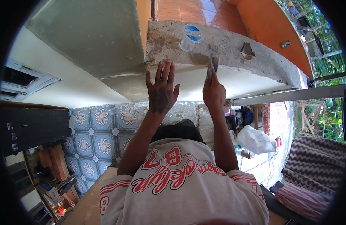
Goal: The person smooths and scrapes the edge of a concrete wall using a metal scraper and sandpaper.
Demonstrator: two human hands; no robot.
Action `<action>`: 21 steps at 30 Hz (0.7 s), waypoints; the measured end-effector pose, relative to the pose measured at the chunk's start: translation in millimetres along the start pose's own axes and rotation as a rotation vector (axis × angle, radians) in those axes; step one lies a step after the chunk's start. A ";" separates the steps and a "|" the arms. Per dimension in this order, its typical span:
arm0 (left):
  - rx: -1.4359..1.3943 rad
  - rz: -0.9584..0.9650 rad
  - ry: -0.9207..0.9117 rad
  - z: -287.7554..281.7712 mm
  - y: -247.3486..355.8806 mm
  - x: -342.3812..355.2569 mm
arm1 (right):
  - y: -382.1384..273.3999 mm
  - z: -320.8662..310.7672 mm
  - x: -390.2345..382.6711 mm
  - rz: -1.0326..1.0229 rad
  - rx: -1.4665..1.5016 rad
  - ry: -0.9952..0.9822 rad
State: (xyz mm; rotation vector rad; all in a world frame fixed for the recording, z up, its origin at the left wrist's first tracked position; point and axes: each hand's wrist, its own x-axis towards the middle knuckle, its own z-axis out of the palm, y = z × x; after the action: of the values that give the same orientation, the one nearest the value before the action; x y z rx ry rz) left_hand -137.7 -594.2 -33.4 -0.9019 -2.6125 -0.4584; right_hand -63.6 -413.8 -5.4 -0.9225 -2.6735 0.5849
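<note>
Head view: the person looks down past a printed shirt (pixel 180 180) at both arms raised to a concrete ledge (pixel 225 45). The left hand (pixel 161 92) is spread flat, fingers apart, with the fingertips at the ledge's lower front edge and the palm over the pale wall (pixel 195 80) below it; its grip is open and holds nothing. The right hand (pixel 213 92) has its grip closed on the handle of a scraper (pixel 213 65), whose flat metal blade stands upright against the front edge of the ledge, just right of the left fingertips. The two hands are near each other but apart.

On top of the ledge, above the hands, stands a clear plastic cup (pixel 189 37) with a blue and white lid. Farther right on the ledge lies a folded scrap of brown card (pixel 248 51), and beyond it a small grey piece (pixel 285 44). An orange wall (pixel 270 26) curves behind the ledge. Left of the ledge a large grey-green slab (pixel 86 33) angles down.

Below are patterned floor tiles (pixel 94 138) in blue with orange flowers, a white bag (pixel 255 138) to the right of the right forearm, and a zigzag-striped blanket (pixel 311 157) at the far right.
</note>
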 end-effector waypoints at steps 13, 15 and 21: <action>0.019 0.012 -0.021 -6.0 1.9 0.0 | -7.2 4.8 -3.6 -0.131 0.103 0.017; 0.009 -0.002 -0.006 -5.5 1.8 -0.6 | 24.0 -11.8 8.7 0.016 0.056 0.021; -0.014 0.008 -0.017 -6.3 7.3 4.5 | 128.1 -31.6 13.4 0.266 0.053 0.221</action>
State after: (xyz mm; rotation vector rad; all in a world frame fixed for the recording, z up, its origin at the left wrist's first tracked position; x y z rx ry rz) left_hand -135.1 -588.9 -24.5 -0.9236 -2.6231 -0.4695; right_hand 5.5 -304.2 -33.5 -1.2592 -2.3479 0.5674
